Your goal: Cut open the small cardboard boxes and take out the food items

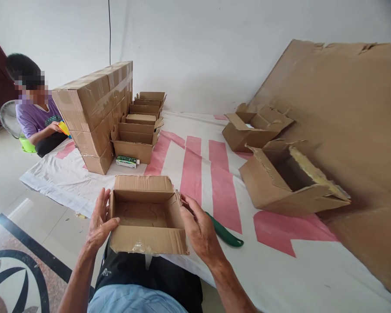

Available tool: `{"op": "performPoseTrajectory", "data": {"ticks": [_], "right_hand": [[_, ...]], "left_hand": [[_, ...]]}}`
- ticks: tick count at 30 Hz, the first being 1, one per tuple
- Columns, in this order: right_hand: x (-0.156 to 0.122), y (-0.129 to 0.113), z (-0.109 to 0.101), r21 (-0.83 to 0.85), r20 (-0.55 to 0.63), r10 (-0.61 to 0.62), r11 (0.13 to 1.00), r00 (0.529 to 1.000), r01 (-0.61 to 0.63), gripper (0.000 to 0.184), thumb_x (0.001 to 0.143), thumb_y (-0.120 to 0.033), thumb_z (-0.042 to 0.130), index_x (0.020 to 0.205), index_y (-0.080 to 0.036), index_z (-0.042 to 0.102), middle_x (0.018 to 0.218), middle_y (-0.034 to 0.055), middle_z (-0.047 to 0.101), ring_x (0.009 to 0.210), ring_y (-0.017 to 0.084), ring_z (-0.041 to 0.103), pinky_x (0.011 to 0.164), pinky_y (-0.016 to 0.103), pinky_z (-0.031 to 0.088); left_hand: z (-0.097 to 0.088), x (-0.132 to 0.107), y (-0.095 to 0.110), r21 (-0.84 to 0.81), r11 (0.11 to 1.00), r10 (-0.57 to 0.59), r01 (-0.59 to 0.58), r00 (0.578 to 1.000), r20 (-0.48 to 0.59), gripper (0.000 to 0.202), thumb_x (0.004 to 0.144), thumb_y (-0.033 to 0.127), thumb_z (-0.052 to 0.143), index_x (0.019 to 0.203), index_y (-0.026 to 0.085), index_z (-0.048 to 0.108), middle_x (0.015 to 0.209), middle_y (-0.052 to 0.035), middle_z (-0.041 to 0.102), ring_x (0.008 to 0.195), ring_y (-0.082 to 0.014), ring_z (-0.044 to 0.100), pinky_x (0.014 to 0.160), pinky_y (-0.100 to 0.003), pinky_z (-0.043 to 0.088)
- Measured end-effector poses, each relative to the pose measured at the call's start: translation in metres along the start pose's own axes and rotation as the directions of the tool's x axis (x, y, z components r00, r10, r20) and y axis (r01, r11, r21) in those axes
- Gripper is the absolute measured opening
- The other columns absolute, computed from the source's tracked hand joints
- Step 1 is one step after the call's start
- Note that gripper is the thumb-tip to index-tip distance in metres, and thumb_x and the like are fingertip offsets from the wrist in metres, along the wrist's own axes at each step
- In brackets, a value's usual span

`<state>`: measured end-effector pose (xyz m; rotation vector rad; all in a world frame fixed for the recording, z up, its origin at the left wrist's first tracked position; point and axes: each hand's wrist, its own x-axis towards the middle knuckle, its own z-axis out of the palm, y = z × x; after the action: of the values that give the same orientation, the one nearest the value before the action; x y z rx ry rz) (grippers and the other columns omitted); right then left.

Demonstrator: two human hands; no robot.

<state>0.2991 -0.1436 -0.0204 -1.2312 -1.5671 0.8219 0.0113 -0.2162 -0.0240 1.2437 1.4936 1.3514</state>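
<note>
I hold a small open cardboard box (146, 215) over my lap, its flaps spread and its inside empty. My left hand (99, 219) presses flat against the box's left wall, thumb hooked over the rim. My right hand (197, 228) grips the right wall, fingers bent over its edge. A green handle (226, 237) lies on the sheet just right of my right hand.
A white sheet with pink stripes (198, 161) covers the floor. A stack of taped boxes (94, 117) and several open boxes (140, 130) stand ahead, with a small green-white carton (127, 161). Two torn boxes (286, 178) lie right, by a large cardboard sheet (352, 121). A person (35, 113) sits far left.
</note>
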Motion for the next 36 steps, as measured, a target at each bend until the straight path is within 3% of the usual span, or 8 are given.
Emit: {"op": "performPoseTrajectory", "data": {"ticks": [5,9,12,16,21,25,31,36], "right_hand": [[-0.007,0.005,-0.003,0.063,-0.069,0.062,0.996,0.996,-0.058,0.036,0.103,-0.045,0.051,0.12,-0.024,0.076,0.119,0.0091,0.078,0.113,0.029,0.071,0.096,0.04,0.059],[-0.013,0.015,-0.004,0.087,-0.073,0.123,0.989,0.99,-0.117,0.04,0.102,-0.051,0.056,0.122,-0.023,0.075,0.117,0.0093,0.079,0.112,0.03,0.071,0.093,0.04,0.06],[-0.016,0.021,-0.003,0.098,-0.087,0.132,0.988,0.987,-0.123,0.047,0.1,-0.055,0.058,0.13,-0.021,0.072,0.131,0.0132,0.076,0.124,0.033,0.069,0.103,0.046,0.058],[-0.025,0.023,-0.002,0.074,-0.083,0.096,0.993,0.992,-0.09,0.044,0.1,-0.049,0.058,0.133,-0.022,0.07,0.139,0.0141,0.073,0.129,0.033,0.066,0.104,0.047,0.058],[-0.046,0.02,-0.003,-0.055,-0.065,0.006,0.998,0.998,-0.009,0.041,0.102,-0.04,0.053,0.136,-0.021,0.064,0.136,0.0144,0.073,0.114,0.029,0.072,0.089,0.04,0.062],[-0.061,0.016,-0.005,-0.108,-0.1,-0.119,0.988,0.988,0.108,0.037,0.103,-0.032,0.053,0.137,-0.021,0.059,0.132,0.0146,0.073,0.12,0.029,0.071,0.094,0.041,0.062],[-0.061,0.009,-0.006,-0.056,-0.034,-0.14,0.989,0.99,0.138,0.042,0.103,-0.031,0.055,0.144,-0.024,0.054,0.139,0.0151,0.066,0.126,0.031,0.067,0.098,0.046,0.062],[-0.049,0.01,-0.004,0.061,0.058,-0.226,0.973,0.973,0.222,0.055,0.1,-0.039,0.064,0.152,-0.027,0.05,0.144,0.0147,0.06,0.128,0.031,0.064,0.094,0.043,0.063]], "left_hand": [[-0.001,0.006,-0.004,0.025,1.0,0.013,-0.013,1.0,0.009,0.1,0.082,0.028,0.062,0.173,0.033,0.02,0.177,-0.0059,0.035,0.161,-0.0312,0.037,0.127,-0.049,0.042],[0.001,0.012,0.001,0.201,0.977,0.076,-0.068,0.997,-0.033,0.086,0.084,0.023,0.059,0.167,0.03,0.036,0.173,-0.0078,0.042,0.162,-0.0318,0.035,0.131,-0.053,0.035],[0.004,0.01,0.015,0.47,0.867,0.209,-0.163,0.977,-0.047,0.068,0.087,0.022,0.061,0.154,0.029,0.054,0.17,-0.01,0.044,0.159,-0.0352,0.038,0.13,-0.06,0.031],[0.008,0.0,0.029,0.648,0.71,0.324,-0.274,0.945,0.044,0.053,0.097,0.031,0.065,0.15,0.03,0.056,0.168,-0.0135,0.045,0.16,-0.0377,0.037,0.126,-0.065,0.033],[0.0,-0.011,0.024,0.639,0.678,0.311,-0.362,0.93,0.197,0.082,0.094,0.059,0.074,0.163,0.032,0.039,0.171,-0.0178,0.038,0.158,-0.0406,0.039,0.123,-0.065,0.037],[-0.011,-0.014,0.016,0.633,0.665,0.321,-0.397,0.917,0.237,0.089,0.089,0.069,0.076,0.163,0.033,0.041,0.173,-0.0188,0.035,0.158,-0.0426,0.038,0.123,-0.067,0.037],[-0.013,-0.012,0.018,0.646,0.667,0.274,-0.37,0.929,0.249,0.054,0.086,0.069,0.079,0.12,0.027,0.076,0.175,-0.014,0.032,0.156,-0.0437,0.041,0.124,-0.064,0.038],[-0.031,0.006,0.015,0.586,0.73,0.263,-0.352,0.936,0.234,0.042,0.091,0.062,0.076,0.083,0.021,0.073,0.173,-0.0133,0.036,0.154,-0.041,0.045,0.121,-0.056,0.046]]}}
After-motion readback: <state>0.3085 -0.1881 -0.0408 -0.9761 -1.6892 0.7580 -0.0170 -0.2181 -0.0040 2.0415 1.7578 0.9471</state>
